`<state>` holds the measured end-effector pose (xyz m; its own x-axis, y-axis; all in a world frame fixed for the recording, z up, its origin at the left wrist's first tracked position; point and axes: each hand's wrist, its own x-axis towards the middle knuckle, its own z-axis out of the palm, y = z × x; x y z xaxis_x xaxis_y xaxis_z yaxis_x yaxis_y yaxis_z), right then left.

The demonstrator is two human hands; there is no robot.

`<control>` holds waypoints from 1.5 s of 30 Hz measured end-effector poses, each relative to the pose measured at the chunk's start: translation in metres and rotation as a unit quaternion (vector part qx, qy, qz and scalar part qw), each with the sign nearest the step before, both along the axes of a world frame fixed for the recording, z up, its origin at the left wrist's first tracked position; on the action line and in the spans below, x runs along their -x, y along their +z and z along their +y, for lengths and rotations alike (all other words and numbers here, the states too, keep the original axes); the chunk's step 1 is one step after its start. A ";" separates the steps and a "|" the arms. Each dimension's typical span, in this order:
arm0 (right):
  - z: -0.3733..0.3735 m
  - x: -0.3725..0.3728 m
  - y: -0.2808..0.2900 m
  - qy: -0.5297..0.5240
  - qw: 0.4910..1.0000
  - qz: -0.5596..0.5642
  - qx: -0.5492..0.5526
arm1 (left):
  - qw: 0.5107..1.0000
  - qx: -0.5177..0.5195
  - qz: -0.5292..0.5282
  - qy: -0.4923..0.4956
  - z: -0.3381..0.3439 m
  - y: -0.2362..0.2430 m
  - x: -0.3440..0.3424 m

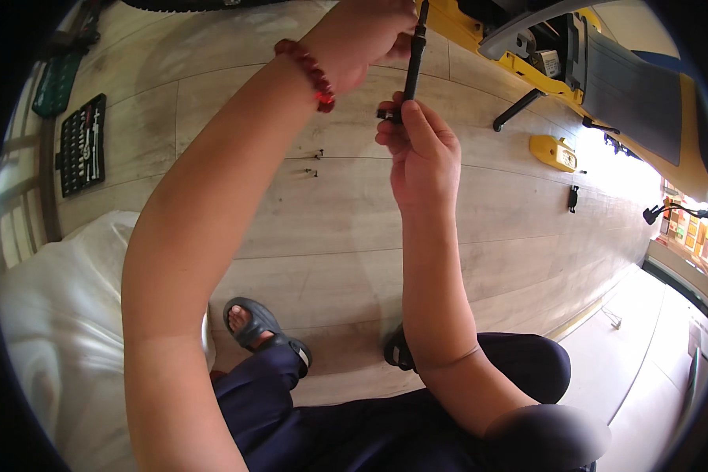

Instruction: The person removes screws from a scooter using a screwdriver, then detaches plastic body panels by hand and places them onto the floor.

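Right hand is gripping black rod tool, left hand sitting near its tip, can't tell grip; black leg jutting from yellow frame, yellow part lying nearby

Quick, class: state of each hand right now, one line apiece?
Left hand: near the black tool; grip cannot be told.
Right hand: closed, holding the black tool.

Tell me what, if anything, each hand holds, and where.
The right hand holds a long black tool by its lower end. The left hand's hold cannot be told.
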<state>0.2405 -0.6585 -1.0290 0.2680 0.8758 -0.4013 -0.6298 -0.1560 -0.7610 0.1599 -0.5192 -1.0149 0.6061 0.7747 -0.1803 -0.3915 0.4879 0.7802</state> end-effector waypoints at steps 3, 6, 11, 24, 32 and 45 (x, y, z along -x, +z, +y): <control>0.000 -0.004 0.002 -0.049 0.989 -0.139 0.020 | 0.996 -0.048 0.043 0.056 0.009 0.006 -0.010; -0.001 -0.005 0.003 -0.048 0.983 -0.177 0.020 | 0.869 -0.410 0.255 0.113 0.028 -0.011 -0.008; -0.004 -0.010 0.006 -0.042 0.979 -0.198 0.011 | 0.594 -0.641 0.461 0.154 0.018 0.001 -0.019; -0.003 0.012 0.010 -0.062 0.877 -0.473 0.052 | 0.789 -0.303 0.447 0.293 0.002 0.030 -0.034; -0.002 0.023 0.022 -0.055 0.901 -0.430 0.027 | 0.933 -0.142 0.253 0.214 -0.001 0.031 -0.023; -0.005 0.007 0.007 -0.095 0.991 0.096 0.009 | 0.965 -0.003 0.175 0.195 -0.005 0.038 -0.023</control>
<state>0.2338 -0.6633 -1.0216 0.3444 0.8092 -0.4761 -0.7819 -0.0334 -0.6225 0.1827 -0.5239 -0.9773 0.1708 0.9332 -0.3162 -0.2567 0.3520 0.9001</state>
